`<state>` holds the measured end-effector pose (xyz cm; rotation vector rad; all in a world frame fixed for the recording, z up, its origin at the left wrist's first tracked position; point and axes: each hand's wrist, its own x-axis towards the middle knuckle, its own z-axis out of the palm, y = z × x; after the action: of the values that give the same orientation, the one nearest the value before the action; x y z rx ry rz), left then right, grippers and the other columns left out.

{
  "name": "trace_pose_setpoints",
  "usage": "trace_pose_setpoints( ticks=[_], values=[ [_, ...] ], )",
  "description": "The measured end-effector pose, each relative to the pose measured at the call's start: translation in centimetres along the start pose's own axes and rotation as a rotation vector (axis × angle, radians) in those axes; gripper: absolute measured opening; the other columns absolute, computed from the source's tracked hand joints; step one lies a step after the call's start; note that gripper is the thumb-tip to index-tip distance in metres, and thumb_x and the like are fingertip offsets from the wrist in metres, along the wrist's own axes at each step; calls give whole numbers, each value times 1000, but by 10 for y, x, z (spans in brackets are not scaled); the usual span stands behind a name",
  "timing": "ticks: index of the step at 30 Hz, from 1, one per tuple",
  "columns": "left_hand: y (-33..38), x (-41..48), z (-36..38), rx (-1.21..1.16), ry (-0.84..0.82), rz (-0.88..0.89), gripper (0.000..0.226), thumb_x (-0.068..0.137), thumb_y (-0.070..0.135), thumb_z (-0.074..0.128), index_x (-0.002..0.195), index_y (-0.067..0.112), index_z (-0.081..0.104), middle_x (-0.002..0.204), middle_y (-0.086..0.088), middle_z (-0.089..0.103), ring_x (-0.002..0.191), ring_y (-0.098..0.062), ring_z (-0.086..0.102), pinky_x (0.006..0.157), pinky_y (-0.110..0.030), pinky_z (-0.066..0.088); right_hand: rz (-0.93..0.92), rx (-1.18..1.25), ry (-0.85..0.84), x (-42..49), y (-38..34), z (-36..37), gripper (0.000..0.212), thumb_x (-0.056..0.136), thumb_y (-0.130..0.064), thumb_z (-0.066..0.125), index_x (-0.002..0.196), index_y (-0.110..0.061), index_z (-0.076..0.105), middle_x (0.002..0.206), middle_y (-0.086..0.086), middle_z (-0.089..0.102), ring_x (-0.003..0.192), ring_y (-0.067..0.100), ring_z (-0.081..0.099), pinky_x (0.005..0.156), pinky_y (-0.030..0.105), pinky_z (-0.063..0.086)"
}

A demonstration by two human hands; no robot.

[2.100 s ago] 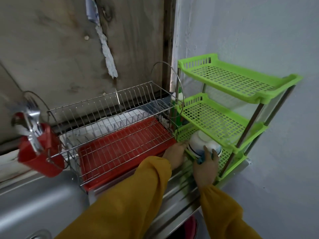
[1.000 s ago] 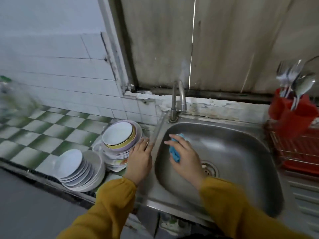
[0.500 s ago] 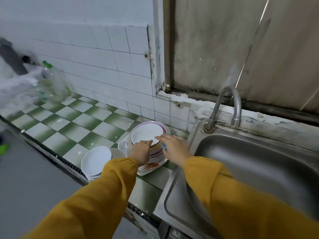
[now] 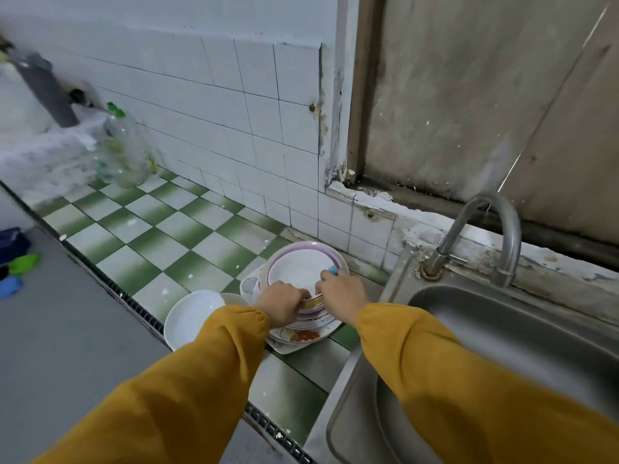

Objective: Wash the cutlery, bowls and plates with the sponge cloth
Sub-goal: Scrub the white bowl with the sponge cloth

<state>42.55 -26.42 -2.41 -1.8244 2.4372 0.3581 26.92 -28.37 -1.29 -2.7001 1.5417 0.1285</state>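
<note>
A stack of plates and bowls stands on the green-checked counter just left of the sink, topped by a white bowl with a purple rim (image 4: 298, 267). My left hand (image 4: 283, 303) grips the near rim of that top bowl. My right hand (image 4: 341, 291) grips the bowl's right edge and also holds the blue sponge cloth (image 4: 333, 270), of which only a corner shows past the fingers. A second, lower stack of white plates (image 4: 192, 316) sits to the left at the counter's front edge.
The steel sink (image 4: 502, 346) with its curved tap (image 4: 485, 236) fills the right side. A clear plastic bottle with a green cap (image 4: 125, 149) stands at the far left by the tiled wall. The floor lies beyond the counter edge on the left.
I turned from the dish rack, over the sink, to the dirty stack. Both hands have closed on the top bowl's rim, where before they were just reaching it.
</note>
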Motion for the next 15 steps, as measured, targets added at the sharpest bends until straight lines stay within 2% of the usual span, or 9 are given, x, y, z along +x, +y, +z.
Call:
trace_pose_setpoints(
  ticks=[3,6,9,11,15],
  values=[
    [6,-1,0,42,84,-5,36,99,19,52,135,19,54,118,-6,66,108,-21,57,101,-28,41,21,43,57,-1,1,3,28,97,-9,48,121,-18,59,123,4,50,118,30,45,66,31,37],
    [10,-2,-3,33,125,3,35,100,18,51,135,18,55,119,-6,65,109,-21,56,102,-27,38,85,197,90,-2,5,6,24,96,-12,50,115,-23,61,122,-2,52,116,25,46,66,30,36],
    [7,-2,-8,-40,129,56,41,96,9,54,136,20,56,122,-4,66,113,-21,59,105,-26,39,145,374,136,-5,10,11,16,96,-23,56,110,-23,66,120,-7,54,110,21,49,68,27,34],
    [4,-2,-14,-6,141,86,46,96,4,53,139,20,53,119,-6,67,112,-22,59,104,-26,37,170,466,166,-6,13,11,16,95,-30,60,108,-23,68,118,-7,55,106,19,51,70,27,34],
    [1,0,-25,80,168,122,51,96,1,49,142,21,48,107,-9,67,103,-25,58,98,-29,36,196,617,227,-6,14,11,17,93,-27,65,106,-20,72,114,-6,58,100,19,56,74,31,45]
  ],
)
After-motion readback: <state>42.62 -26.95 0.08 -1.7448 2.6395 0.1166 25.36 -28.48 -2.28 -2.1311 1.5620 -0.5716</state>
